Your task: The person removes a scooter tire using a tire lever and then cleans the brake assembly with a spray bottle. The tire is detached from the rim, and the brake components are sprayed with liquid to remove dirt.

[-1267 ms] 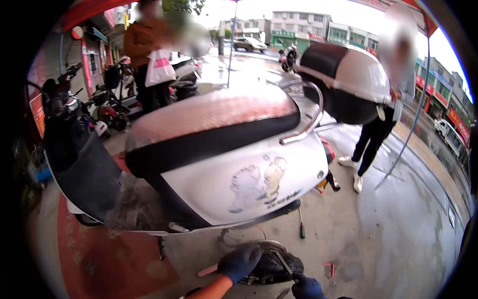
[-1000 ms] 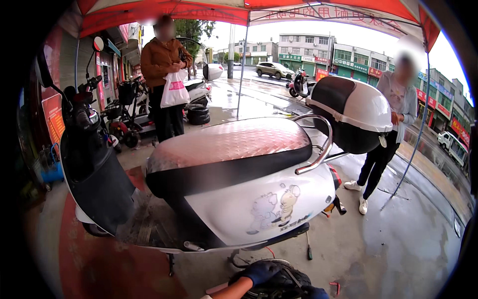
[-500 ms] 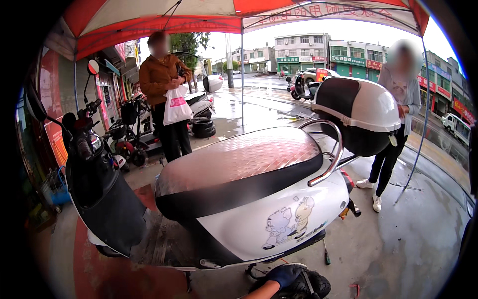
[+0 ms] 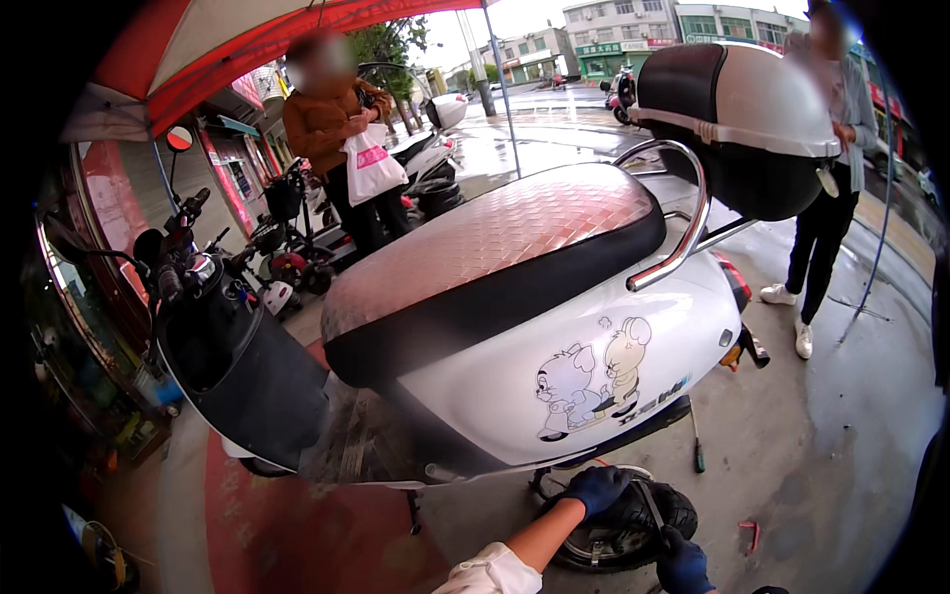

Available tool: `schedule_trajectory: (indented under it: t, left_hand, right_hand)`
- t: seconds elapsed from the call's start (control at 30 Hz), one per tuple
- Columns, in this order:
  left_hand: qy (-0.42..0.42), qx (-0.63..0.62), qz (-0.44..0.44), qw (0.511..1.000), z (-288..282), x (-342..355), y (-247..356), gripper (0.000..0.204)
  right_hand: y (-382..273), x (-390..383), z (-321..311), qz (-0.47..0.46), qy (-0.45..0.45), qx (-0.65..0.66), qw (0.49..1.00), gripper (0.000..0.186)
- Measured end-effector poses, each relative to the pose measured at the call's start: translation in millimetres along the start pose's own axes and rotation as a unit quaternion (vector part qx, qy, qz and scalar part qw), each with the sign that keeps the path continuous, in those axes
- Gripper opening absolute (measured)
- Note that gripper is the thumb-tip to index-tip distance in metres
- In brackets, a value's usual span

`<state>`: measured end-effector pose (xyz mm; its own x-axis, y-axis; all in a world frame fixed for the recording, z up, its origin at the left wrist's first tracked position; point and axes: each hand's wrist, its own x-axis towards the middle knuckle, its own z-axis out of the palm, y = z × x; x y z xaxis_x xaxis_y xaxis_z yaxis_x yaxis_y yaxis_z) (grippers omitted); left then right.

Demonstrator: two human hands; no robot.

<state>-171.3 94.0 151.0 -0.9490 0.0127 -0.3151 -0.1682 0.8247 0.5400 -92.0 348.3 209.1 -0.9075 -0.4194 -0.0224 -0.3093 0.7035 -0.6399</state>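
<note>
A scooter wheel with a black tire (image 4: 678,510) lies flat on the ground beside the scooter (image 4: 475,416). My left hand (image 4: 596,490), in a dark blue glove, is on top of the tire with its fingers bent and closed against it. A flat metal tire lever (image 4: 651,503) slants across the tire. My right hand (image 4: 683,564), gloved in the same blue, grips the lever's near end. Whether the lever's far tip sits under the tire's edge I cannot tell.
A green-handled screwdriver (image 4: 699,455) and a small red object (image 4: 752,536) lie on the ground to the right. One person (image 4: 332,129) holding a white bag stands behind the scooter; another (image 4: 829,188) stands by its rear top box (image 4: 732,119). A canopy pole (image 4: 881,228) rises at the right.
The view has tilted down, so the scooter and wheel sit higher in it. My right hand has come into sight, holding the tire lever. My left hand remains on the tire.
</note>
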Motion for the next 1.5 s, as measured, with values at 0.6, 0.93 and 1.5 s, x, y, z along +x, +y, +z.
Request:
schedule_trajectory:
  t: [0.6, 0.93, 1.5]
  left_hand:
    - [-0.001, 0.048, -0.112, 0.993, 43.4, -29.7, 92.5, 0.048]
    - [0.179, 0.188, 0.014, 0.966, 37.9, -53.9, 48.7, 0.020]
    - [0.067, 0.005, -0.055, 0.996, 10.6, -41.5, 43.7, 0.022]
  right_hand:
    - [77.1, -22.0, -60.7, 0.019, -0.113, 0.061, 0.992, 0.053]
    - [10.0, 82.3, -88.4, 0.045, -0.410, -0.111, 0.904, 0.026]
    - [-48.3, 31.7, -25.3, 0.224, -0.305, -0.205, 0.903, 0.026]
